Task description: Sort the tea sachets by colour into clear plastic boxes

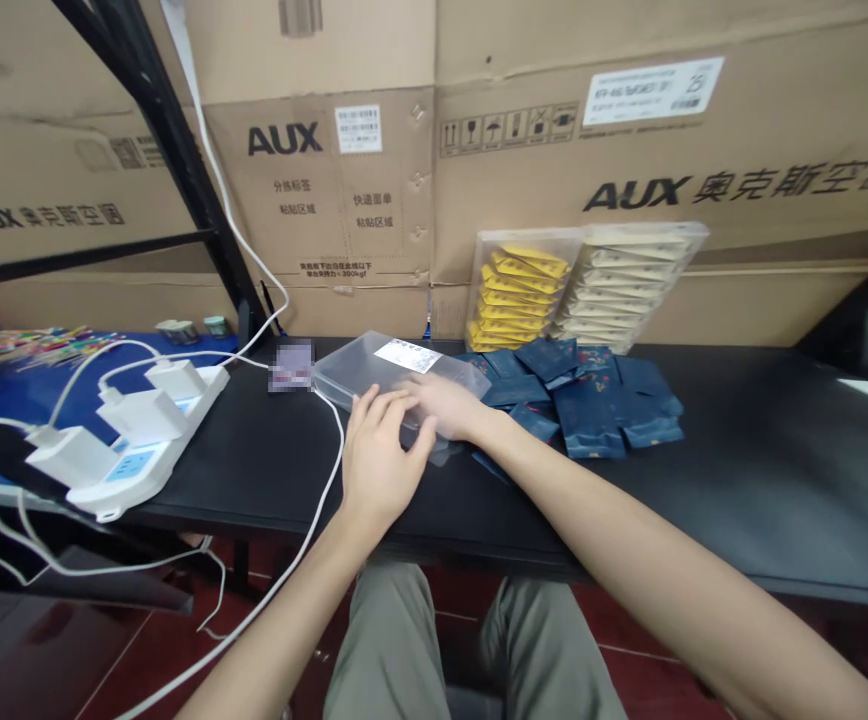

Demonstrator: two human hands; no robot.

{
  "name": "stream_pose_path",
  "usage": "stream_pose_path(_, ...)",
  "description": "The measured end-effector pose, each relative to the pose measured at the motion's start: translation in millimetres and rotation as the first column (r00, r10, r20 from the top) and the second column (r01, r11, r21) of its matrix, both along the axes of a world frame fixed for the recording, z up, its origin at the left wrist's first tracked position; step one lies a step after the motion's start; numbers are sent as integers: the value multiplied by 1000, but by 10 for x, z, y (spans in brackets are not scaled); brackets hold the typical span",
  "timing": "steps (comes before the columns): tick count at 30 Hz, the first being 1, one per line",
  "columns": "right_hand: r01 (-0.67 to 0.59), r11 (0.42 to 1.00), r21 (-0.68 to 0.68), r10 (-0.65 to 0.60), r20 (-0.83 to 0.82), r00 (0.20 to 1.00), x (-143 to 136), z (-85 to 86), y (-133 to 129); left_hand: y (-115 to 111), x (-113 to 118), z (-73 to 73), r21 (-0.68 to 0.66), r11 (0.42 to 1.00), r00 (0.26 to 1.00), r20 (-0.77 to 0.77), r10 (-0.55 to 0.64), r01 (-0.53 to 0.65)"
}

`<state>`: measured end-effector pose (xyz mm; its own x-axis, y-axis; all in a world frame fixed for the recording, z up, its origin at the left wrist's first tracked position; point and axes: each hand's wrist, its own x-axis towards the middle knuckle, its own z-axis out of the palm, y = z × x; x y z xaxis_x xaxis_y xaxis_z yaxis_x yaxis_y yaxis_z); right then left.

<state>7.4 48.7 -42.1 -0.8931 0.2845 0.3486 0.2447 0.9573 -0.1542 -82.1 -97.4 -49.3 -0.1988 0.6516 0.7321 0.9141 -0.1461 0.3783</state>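
A clear plastic box [351, 365] with a white label [408, 355] lies on the black table [749, 480]. My left hand [387, 435] rests at its front edge, fingers apart, palm down. Over the box's front right part is my right hand [445, 402], blurred, its fingers partly hidden behind the left hand. Just right of the box, several dark blue packets [591, 405] are heaped. Behind them, upright clear boxes hold yellow packets [520, 300] and cream packets [614, 285].
On the left stands a white power strip [149, 460] with chargers. A white cable [329, 470] crosses the table and hangs over its front edge. Large cardboard boxes [509, 180] stand behind. Colourful sticks [59, 350] lie on a blue surface at far left.
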Motion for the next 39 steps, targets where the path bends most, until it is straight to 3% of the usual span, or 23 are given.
stream_pose_path(7, 104, 981, 163, -97, -49, 994, 779, 202, -462, 1, -21, -1, 0, 1000, 1000, 20, 24, -24)
stream_pose_path(13, 224, 970, 100, -195, -242, 951, 1416, 208, -641, -15, -19, 4, 2, 999, 998, 45, 43, -44)
stream_pose_path(16, 256, 962, 95, -225, -258, 940, 1607, 162, -685, -32, -11, 16, -20, 998, 998, 31, 55, -54)
stream_pose_path(23, 285, 956, 70, -278, -97, 956, 1658, 93, -772, -65, 14, 16, -19, 997, 994, -85, 72, -74)
stream_pose_path(29, 259, 965, 45, -251, -129, 959, 1651, 142, -847, -58, 22, 1, -3, 996, 991, -101, 88, -89)
stream_pose_path(39, 218, 973, -81, -229, -172, 958, 1675, 53, -824, -79, 20, 19, 35, 994, 995, -22, 101, -100)
